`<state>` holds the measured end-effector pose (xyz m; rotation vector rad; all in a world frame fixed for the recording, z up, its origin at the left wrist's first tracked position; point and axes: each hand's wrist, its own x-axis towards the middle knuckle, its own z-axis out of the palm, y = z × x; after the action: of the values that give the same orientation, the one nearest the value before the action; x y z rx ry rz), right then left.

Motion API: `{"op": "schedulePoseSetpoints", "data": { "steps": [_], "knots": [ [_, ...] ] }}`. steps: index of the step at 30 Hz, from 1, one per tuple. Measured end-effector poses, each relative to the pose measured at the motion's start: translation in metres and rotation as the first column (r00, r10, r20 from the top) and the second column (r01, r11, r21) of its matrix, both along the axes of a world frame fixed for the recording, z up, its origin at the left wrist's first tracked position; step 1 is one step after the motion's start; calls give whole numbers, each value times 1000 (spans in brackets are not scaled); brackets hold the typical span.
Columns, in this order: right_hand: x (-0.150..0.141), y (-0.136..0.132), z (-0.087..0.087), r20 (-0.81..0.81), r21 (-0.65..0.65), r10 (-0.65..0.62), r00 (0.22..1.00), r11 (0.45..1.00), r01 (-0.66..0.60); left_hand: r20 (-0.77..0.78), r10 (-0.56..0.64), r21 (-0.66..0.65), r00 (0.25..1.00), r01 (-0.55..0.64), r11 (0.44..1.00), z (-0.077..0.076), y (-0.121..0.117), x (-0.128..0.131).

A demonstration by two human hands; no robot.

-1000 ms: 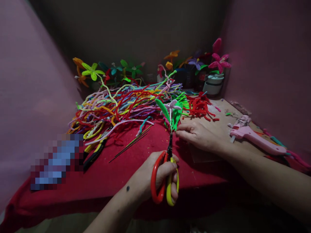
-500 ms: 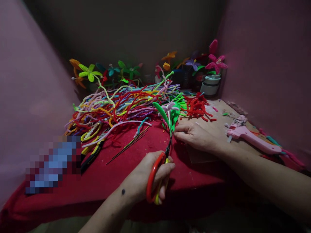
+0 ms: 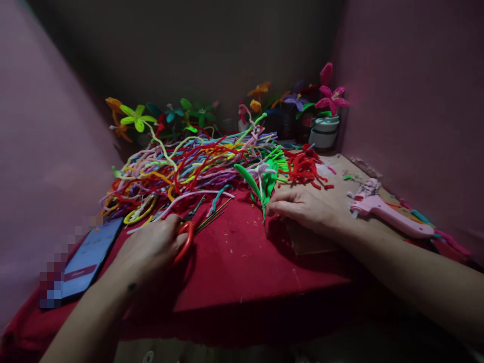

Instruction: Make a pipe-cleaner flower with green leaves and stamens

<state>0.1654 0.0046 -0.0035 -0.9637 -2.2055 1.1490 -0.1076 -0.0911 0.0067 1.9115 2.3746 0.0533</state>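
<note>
My left hand (image 3: 161, 247) is closed on the red handle of a pair of scissors (image 3: 186, 242), low over the cloth at the left, with the blades pointing away toward the pipe cleaners. My right hand (image 3: 298, 206) pinches the stem of a pipe cleaner flower (image 3: 260, 171) at the middle of the table. That flower has pale pink petals and long green leaves (image 3: 247, 179), and it stands upright with its thin stem end pointing down. Thin wire rods (image 3: 212, 217) lie just beyond the scissors.
A heap of coloured pipe cleaners (image 3: 196, 161) covers the table's back. Cut red pieces (image 3: 304, 169) lie right of it. A pink glue gun (image 3: 389, 212) rests at the right, a phone (image 3: 86, 262) at the left. Finished flowers (image 3: 138, 118) stand behind. Red cloth (image 3: 234, 277) covers the table.
My left hand has carried the scissors from the flower's stem leftward, down near the pliers and wire rods. My right hand still holds the flower in nearly the same spot.
</note>
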Motion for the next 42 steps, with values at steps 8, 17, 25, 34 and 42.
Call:
{"op": "schedulePoseSetpoints", "data": {
  "steps": [8, 17, 25, 34, 42],
  "knots": [
    [1, -2, -2, -186, -86, 70, 980, 993, -87, -125, -104, 222, 987, 130, 966, 4, 9, 36],
    [4, -1, -6, -216, 100, 156, 964, 985, -137, 705, -416, 436, 574, 111, 893, -2, 37, 121],
    [3, -1, -9, -210, 193, 140, 968, 976, -100, 169, -576, 671, 800, 335, 661, -13, 33, 127],
    [2, -7, -16, -319, 613, 85, 944, 778, 137, 1000, 16, -15, 11, -85, 996, -11, 29, 141],
    [11, -13, -13, -357, 708, 146, 923, 686, 166, 718, 455, -280, -527, 379, 882, -12, 47, 144]
  ]
}}
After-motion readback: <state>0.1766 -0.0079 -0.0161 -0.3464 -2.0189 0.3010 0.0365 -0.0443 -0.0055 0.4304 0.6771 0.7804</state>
